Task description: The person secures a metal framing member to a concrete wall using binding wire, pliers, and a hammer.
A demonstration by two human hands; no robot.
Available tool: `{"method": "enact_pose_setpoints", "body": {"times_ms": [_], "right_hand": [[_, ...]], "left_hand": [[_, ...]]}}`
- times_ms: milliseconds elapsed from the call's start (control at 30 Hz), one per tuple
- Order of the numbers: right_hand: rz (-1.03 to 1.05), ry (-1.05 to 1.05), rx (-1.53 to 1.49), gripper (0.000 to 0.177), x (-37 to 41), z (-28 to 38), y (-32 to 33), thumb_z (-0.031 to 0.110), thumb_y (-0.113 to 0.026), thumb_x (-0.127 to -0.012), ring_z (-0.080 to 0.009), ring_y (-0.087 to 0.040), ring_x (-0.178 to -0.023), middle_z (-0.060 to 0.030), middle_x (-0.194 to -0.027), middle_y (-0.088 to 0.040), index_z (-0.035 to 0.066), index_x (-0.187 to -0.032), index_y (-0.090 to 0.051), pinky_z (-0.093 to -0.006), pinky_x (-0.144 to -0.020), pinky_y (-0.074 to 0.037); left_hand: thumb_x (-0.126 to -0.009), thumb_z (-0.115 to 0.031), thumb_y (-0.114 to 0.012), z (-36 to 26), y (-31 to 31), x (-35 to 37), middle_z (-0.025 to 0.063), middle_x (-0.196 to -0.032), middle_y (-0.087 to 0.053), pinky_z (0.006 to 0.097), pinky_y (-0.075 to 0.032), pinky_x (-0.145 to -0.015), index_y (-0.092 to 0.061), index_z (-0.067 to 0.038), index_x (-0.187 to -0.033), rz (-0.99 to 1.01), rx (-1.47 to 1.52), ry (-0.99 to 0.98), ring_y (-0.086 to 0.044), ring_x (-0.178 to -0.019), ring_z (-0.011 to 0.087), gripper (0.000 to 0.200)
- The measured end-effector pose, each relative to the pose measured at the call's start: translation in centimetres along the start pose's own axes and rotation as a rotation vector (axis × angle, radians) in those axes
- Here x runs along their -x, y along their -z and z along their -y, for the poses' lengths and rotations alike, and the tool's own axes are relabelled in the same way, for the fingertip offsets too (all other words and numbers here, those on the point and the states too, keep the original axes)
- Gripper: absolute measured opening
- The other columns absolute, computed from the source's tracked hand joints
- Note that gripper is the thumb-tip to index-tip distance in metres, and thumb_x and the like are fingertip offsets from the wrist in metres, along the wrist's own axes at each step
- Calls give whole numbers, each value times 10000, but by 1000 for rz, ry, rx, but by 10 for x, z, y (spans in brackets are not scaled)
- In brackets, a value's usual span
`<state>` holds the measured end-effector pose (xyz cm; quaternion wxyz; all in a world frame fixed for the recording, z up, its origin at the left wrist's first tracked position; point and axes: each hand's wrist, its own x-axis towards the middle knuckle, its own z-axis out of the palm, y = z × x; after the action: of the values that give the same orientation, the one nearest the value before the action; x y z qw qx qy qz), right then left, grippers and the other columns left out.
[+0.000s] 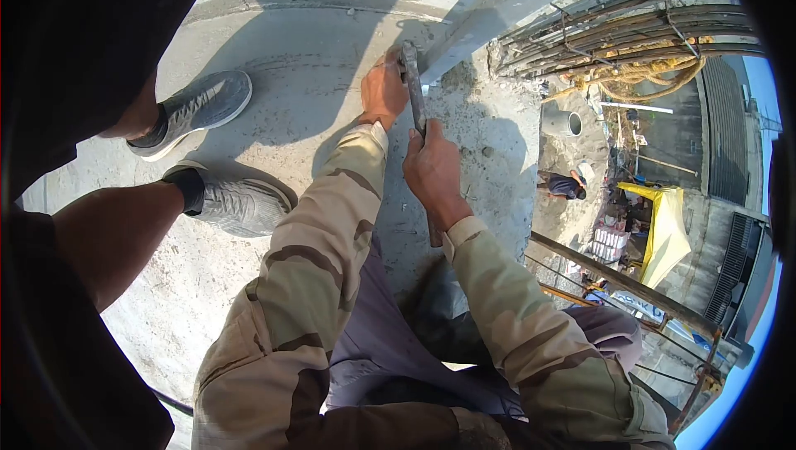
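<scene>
My right hand (433, 170) is wrapped round the handle of a hammer (416, 93), whose head lies up and away from me, beside my left hand. Close to the foot of a grey post (464, 35), my left hand (384, 89) is closed, its fingertips partly hidden behind the hammer head. What it holds, if anything, cannot be made out. Both hands are over the grey concrete floor (497, 131).
Another person's legs and grey shoes (211, 110) stand at the left. Bundled steel bars (622, 23) with rope (638, 81) lie at the upper right. Beyond the slab's edge, far below, are a person (564, 185), a yellow tarp (666, 234) and a rail (622, 282).
</scene>
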<state>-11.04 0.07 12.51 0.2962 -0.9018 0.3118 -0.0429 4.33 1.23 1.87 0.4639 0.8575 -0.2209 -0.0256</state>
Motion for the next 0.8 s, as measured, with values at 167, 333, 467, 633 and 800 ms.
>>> {"method": "enact_pose_setpoints", "body": {"times_ms": [167, 333, 467, 633, 800], "right_hand": [[-110, 56, -127, 214, 8, 7, 3, 168, -581, -1010, -530, -617, -642, -307, -681, -617, -21, -1062, -497, -595, -550, -435], [-31, 17, -16, 226, -5, -7, -2, 185, -585, -1009, -537, -622, -657, -314, -698, -624, -21, -1054, -501, -602, -568, -445], [-66, 52, -4, 236, 6, -3, -1, 165, -572, -1004, -526, -635, -644, -311, -688, -632, -35, -1096, -488, -596, -561, -463], [-10, 48, 56, 232, -6, -9, 0, 158, -575, -1005, -522, -635, -641, -310, -693, -632, -36, -1096, -484, -587, -558, -465], [-226, 236, -33, 273, 10, -2, 7, 187, -578, -1017, -506, -628, -629, -275, -669, -616, -42, -1155, -520, -555, -552, -447]], "left_hand": [[-824, -156, -739, 0, -2, 2, 182, -1036, -724, 494, -550, -779, -591, -71, -1284, -35, -37, -8, -706, -908, 409, 490], [-814, -151, -743, -1, 1, -5, 190, -1042, -725, 500, -555, -762, -592, -65, -1285, -20, 94, 6, -706, -898, 416, 502], [-818, -171, -755, 10, -8, 2, 216, -1018, -723, 508, -562, -765, -578, -51, -1309, -48, -1, -26, -707, -897, 428, 536], [-839, -179, -748, 6, -4, -6, 239, -1015, -718, 512, -566, -780, -551, -54, -1340, 29, 5, 78, -702, -886, 446, 552], [-816, -90, -789, 11, 2, 6, 225, -1184, -670, 474, -553, -889, -424, -64, -1479, -134, 152, -60, -658, -1069, 427, 757]]}}
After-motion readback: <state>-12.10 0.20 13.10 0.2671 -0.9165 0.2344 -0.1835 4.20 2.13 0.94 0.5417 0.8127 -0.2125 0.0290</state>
